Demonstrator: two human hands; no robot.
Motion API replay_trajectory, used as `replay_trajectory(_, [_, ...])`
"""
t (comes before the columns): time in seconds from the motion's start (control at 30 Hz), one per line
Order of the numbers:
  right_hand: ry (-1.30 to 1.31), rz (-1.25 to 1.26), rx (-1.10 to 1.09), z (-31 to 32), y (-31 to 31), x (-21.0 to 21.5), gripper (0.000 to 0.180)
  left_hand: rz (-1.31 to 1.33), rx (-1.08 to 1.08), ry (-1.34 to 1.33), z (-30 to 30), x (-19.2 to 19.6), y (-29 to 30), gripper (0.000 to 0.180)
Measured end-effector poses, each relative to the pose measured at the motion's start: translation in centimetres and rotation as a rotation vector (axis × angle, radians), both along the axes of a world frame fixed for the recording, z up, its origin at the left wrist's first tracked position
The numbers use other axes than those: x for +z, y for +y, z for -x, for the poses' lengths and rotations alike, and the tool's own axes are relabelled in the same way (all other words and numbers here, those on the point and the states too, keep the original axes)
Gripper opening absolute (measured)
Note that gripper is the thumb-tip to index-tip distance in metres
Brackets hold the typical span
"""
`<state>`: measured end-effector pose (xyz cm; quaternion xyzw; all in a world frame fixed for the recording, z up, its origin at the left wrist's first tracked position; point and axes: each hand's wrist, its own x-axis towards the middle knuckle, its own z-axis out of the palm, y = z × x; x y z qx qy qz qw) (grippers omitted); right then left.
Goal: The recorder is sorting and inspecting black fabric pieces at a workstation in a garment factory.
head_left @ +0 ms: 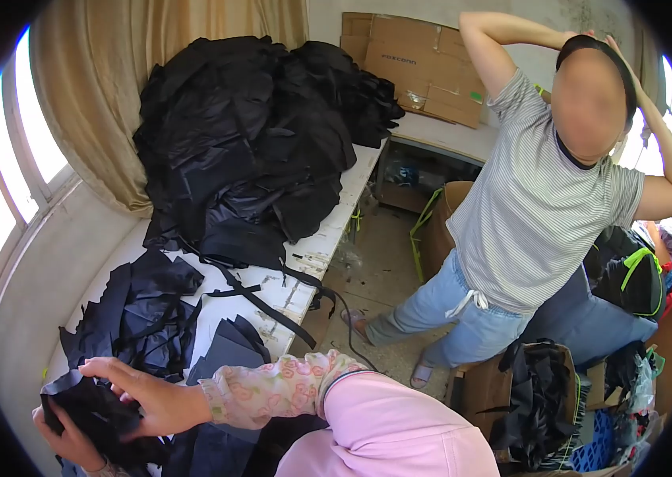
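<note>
A: What bears the fabric?
B: A white table (321, 250), its edge worn; a large heap (240, 151) of black fabric covers the far part.
A: And nearer?
B: A smaller black pile (141, 310), flat dark panels (232, 346) and a black strap (263, 304).

Beige curtain (85, 95): beyond the grip, beside the window (40, 131). Cardboard sheet (411, 67): far beyond, rightward. Standing person (538, 191), arms raised: right, beyond. Open carton (480, 393): right. Blue perforated basket (595, 447): farther right.

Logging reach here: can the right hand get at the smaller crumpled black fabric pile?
Probably yes: the smaller pile lies just beyond the right hand, nothing visibly between, though that hand holds black fabric.
</note>
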<state>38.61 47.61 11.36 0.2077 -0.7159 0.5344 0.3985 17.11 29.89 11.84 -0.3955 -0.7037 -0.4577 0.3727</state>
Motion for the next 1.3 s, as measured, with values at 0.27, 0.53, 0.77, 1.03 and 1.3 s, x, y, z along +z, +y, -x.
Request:
replay_trajectory(0.27, [0.128, -0.142, -0.274, 2.7, 3.4, 0.6, 0.028, 0.098, -0.243, -0.257, -0.7, -0.2, -0.8, 0.036])
replay_trajectory(0.53, [0.046, -0.526, -0.321, 2.9, 1.5, 4.1, 0.015, 0.415, -0.633, -0.592, -3.1, -1.1, -1.0, 0.063])
replay_trajectory(0.77, [0.261, -0.421, -0.15, 1.9, 2.8, 5.7, 0.017, 0.104, -0.528, -0.488, -0.7, -2.6, -1.5, 0.012])
replay_trajectory(1.03, [-0.156, -0.397, 0.393, 2.6, 4.6, 7.0, 0.031, 0.081, -0.65, -0.603, -0.1, -2.0, -2.1, 0.017])
replay_trajectory(1.3, [-0.515, -0.518, 0.373, 1.4, 3.7, 11.3, 0.057, 0.156, -0.829, -0.391, -3.6, -4.3, 0.2, 0.066])
